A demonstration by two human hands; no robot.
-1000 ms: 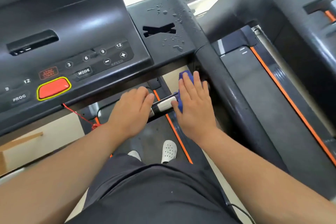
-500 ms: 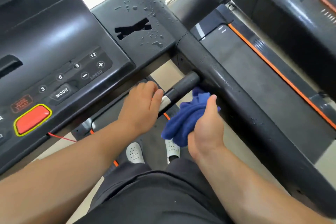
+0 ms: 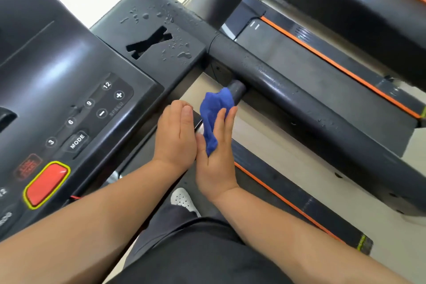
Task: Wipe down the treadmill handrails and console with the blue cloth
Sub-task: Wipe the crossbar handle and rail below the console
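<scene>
My right hand [image 3: 216, 154] clutches the blue cloth [image 3: 215, 110]; my left hand [image 3: 176, 136] covers the grip bar [image 3: 238, 89], grasp unclear. Beyond both, droplets [image 3: 182, 54] dot the console [image 3: 69, 64]: wiping looks unfinished.

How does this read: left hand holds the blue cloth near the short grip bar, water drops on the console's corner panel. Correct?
Not quite: in the head view the right hand holds the blue cloth, not the left hand. The short grip bar and water drops are as stated.
</scene>
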